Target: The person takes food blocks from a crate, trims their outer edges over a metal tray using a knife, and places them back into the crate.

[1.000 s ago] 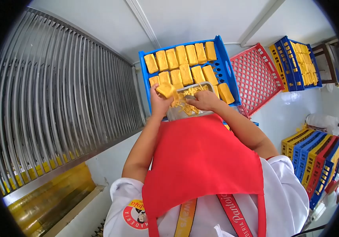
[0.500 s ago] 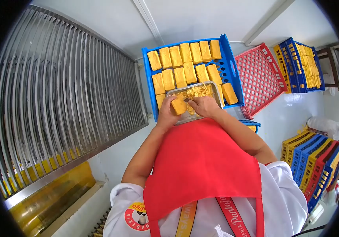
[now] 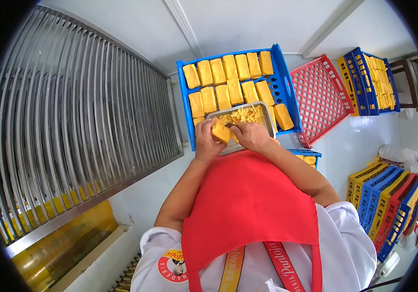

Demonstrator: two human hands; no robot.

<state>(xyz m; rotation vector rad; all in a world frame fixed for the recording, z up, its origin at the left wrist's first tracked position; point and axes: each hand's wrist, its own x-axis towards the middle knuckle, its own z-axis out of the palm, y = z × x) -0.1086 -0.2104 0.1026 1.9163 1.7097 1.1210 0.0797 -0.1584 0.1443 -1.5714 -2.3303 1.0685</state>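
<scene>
My left hand [image 3: 207,141] is closed round a yellow block [image 3: 221,132], above the left part of a metal tray [image 3: 270,119]. In my right hand [image 3: 252,135] is a small knife [image 3: 230,125], its dark blade against the block's upper right edge. Thin yellow shavings [image 3: 245,115] lie in the tray. The tray rests over the near side of a blue crate [image 3: 289,92], where rows of yellow blocks [image 3: 228,66] lie. My fingers partly hide the block and the knife's handle.
A red crate [image 3: 320,100] leans right of the blue one. Further right are a blue crate of yellow pieces [image 3: 379,80] and a stack of coloured crates [image 3: 384,199]. A metal slatted rack [image 3: 82,112] fills the left. Another blue crate [image 3: 317,155] shows below.
My left hand has lowered the block and brought it towards the knife in my right hand. Over the last half second, both hands have moved only slightly.
</scene>
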